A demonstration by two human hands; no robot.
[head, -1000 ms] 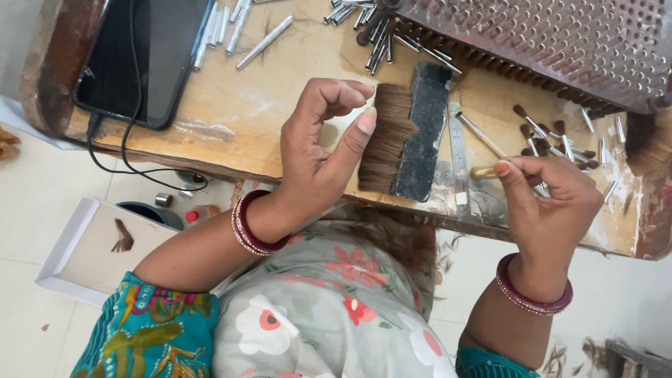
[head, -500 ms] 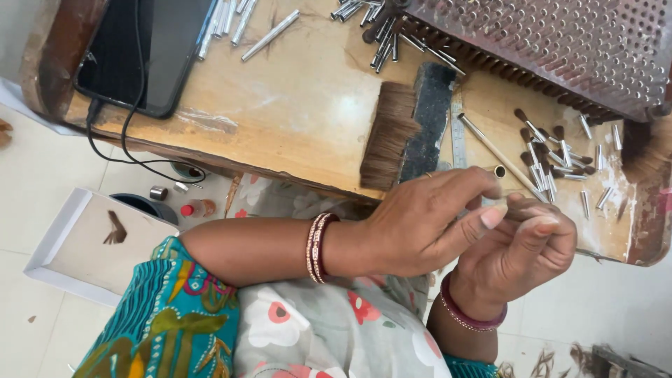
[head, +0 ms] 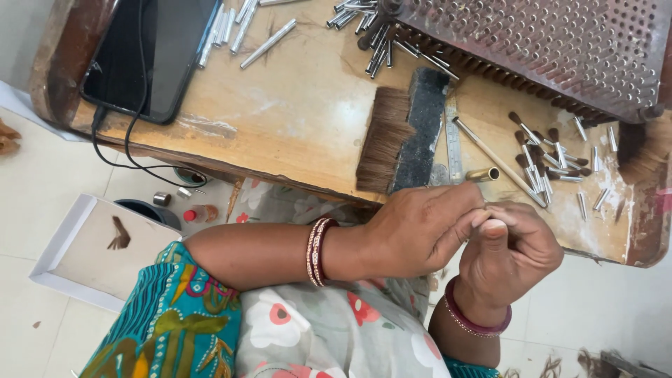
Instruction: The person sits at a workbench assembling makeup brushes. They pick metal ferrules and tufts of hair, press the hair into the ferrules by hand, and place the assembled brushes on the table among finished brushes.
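Pale floor tiles run under a worn wooden bench point(head: 294, 119) that fills the upper half of your head view. Your left hand point(head: 420, 227) reaches across your body to just right of centre, fingers curled, and its fingertips meet those of your right hand point(head: 511, 248). Your right hand is closed with the thumb point(head: 493, 234) pressed up against the left fingers; whatever you pinch between them is too small or too hidden to tell. Just above your hands, at the bench edge, lies a short brass tube point(head: 483, 174), apart from your fingers. Beside it a thin wooden stick point(head: 493, 159) lies slantwise, and to the left a flat black brush with brown bristles point(head: 402, 140) rests on the bench next to a steel ruler point(head: 453, 143). Right of the stick is a scatter of small metal ferrules with dark tips point(head: 549, 157). A perforated metal plate point(head: 560, 42) takes the upper right corner, with loose silver tubes point(head: 245, 28) at top centre. A dark tablet point(head: 157, 52) with a cable sits upper left. At lower left a white shallow box point(head: 91, 252) lies on the floor.
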